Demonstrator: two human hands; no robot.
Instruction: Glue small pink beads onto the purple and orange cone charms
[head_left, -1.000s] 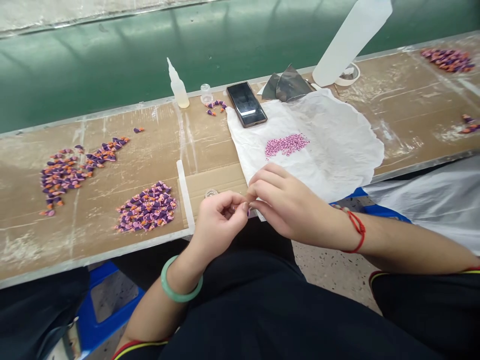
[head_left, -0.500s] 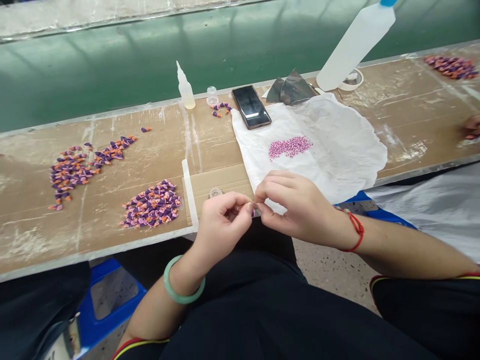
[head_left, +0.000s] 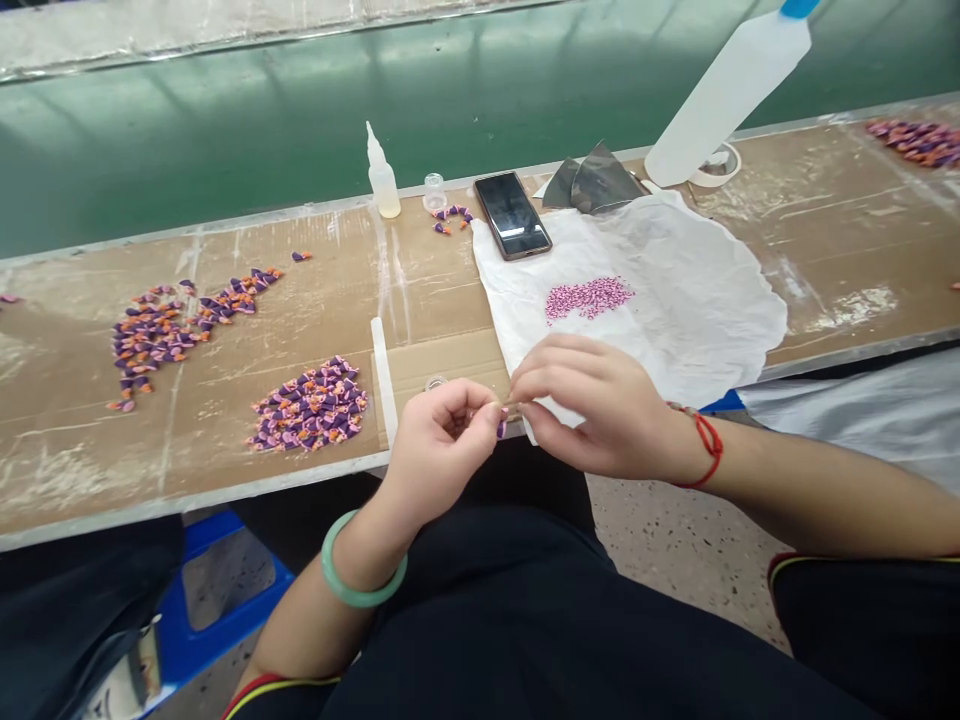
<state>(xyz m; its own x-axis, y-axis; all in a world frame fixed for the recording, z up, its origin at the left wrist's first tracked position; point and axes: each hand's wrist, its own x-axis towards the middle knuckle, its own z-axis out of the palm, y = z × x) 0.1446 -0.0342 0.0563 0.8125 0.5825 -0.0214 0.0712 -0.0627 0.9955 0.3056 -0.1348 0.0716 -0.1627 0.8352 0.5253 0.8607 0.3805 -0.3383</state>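
Observation:
My left hand (head_left: 439, 445), with a green bangle (head_left: 364, 590) on its wrist, pinches a tiny purple-and-pink piece (head_left: 502, 424) between thumb and forefinger at the table's front edge. Right beside it, my right hand (head_left: 604, 405) has thumb and forefinger drawn together at the piece; what they grip, if anything, is too small to make out. Under the hands and to the right spreads a white cloth (head_left: 697, 290) bearing a patch of tiny pink bits (head_left: 589, 298). A small clear round cap (head_left: 435, 383) lies just behind my left hand.
Left of the hands lie a pile of purple-and-pink pieces (head_left: 311, 405) and a scattered purple-and-orange group (head_left: 157, 330). Along the back are a dropper bottle (head_left: 383, 185), a phone (head_left: 513, 215), dark curved sheets (head_left: 604, 180), a tape roll (head_left: 718, 167) and a tall white bottle (head_left: 727, 100).
My hands stay together at nearly the same place; my right fingertips have eased slightly off the left ones, and more of the purple piece shows. The view has shifted a little.

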